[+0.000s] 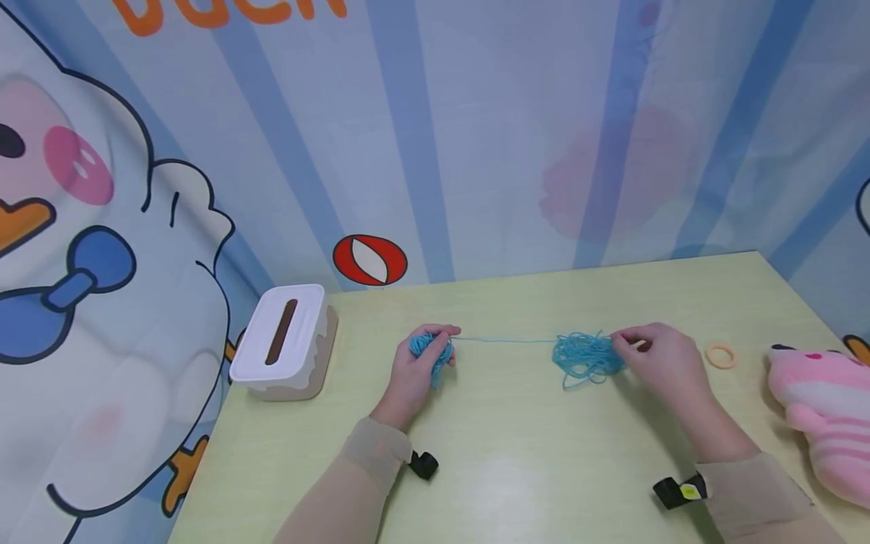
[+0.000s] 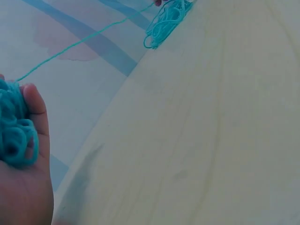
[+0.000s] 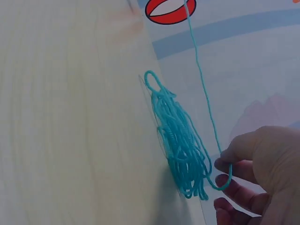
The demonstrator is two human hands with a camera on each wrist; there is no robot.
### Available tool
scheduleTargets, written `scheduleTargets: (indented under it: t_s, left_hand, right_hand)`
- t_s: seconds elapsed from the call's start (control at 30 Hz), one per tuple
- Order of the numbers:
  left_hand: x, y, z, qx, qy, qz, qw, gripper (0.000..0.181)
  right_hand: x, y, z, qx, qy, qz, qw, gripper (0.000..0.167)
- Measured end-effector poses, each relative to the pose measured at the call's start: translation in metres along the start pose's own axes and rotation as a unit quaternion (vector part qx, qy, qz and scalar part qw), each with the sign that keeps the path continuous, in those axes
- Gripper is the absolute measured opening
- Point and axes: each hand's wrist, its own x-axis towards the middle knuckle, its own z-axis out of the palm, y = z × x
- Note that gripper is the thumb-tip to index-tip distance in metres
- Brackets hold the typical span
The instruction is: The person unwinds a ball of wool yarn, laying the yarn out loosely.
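My left hand (image 1: 411,372) grips a small bundle of blue yarn (image 1: 440,361), its loops showing over the palm in the left wrist view. From that bundle a single strand (image 1: 506,340) runs taut to the right. Beside my right hand (image 1: 662,363) a looser heap of the same yarn (image 1: 587,358) lies on the table. The thumb and index finger of the right hand pinch the strand (image 3: 202,82) near the heap, and below the pinch it curves back into the heap (image 3: 180,145).
A tissue box (image 1: 285,340) with a white lid stands at the table's back left. Right of the right hand lie a pale orange ring (image 1: 720,356) and a pink striped plush toy (image 1: 825,423). A printed curtain (image 1: 489,151) hangs behind the table (image 1: 516,461).
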Motion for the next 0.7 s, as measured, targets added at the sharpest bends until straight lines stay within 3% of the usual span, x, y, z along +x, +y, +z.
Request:
scheduleTargets:
  t_s: [0.07, 0.13, 0.2, 0.3, 0.37, 0.43, 0.57, 0.63, 0.7]
  left_hand:
    - [0.000, 0.000, 0.000, 0.007, -0.003, 0.003, 1.0000, 0.035]
    - [0.000, 0.001, 0.000, 0.009, -0.006, 0.002, 0.9999, 0.038]
    - [0.000, 0.000, 0.001, 0.005, -0.011, -0.002, 0.9999, 0.043]
    - [0.000, 0.001, 0.001, -0.012, -0.026, -0.010, 0.9995, 0.046]
    - [-0.001, 0.001, 0.001, -0.020, -0.038, -0.012, 0.9990, 0.046]
    - [-0.002, 0.001, 0.001, -0.019, -0.049, -0.012, 0.9986, 0.045]
    - [-0.002, 0.001, 0.001, -0.012, -0.052, -0.006, 0.9985, 0.034]
    - [-0.002, 0.000, 0.002, -0.010, -0.051, -0.002, 0.9986, 0.029]
    - [-0.002, 0.001, 0.002, -0.006, -0.053, 0.000, 0.9986, 0.027]
  right_hand:
    - [0.000, -0.003, 0.004, -0.024, -0.016, 0.003, 0.9996, 0.040]
    - [0.000, -0.012, 0.010, -0.034, -0.001, -0.018, 0.9993, 0.038]
    - [-0.001, -0.027, 0.020, -0.021, 0.043, -0.071, 0.9963, 0.034]
    - [-0.002, -0.055, 0.040, 0.011, 0.082, -0.179, 0.9804, 0.029]
    - [-0.003, -0.074, 0.054, 0.030, 0.057, -0.233, 0.9703, 0.029]
    - [-0.004, -0.092, 0.067, 0.048, -0.006, -0.255, 0.9659, 0.035]
    - [-0.004, -0.117, 0.091, 0.086, -0.123, -0.236, 0.9601, 0.051]
    - [-0.003, -0.123, 0.101, 0.102, -0.142, -0.224, 0.9588, 0.051]
    - [-0.002, -0.124, 0.107, 0.110, -0.133, -0.215, 0.9612, 0.043]
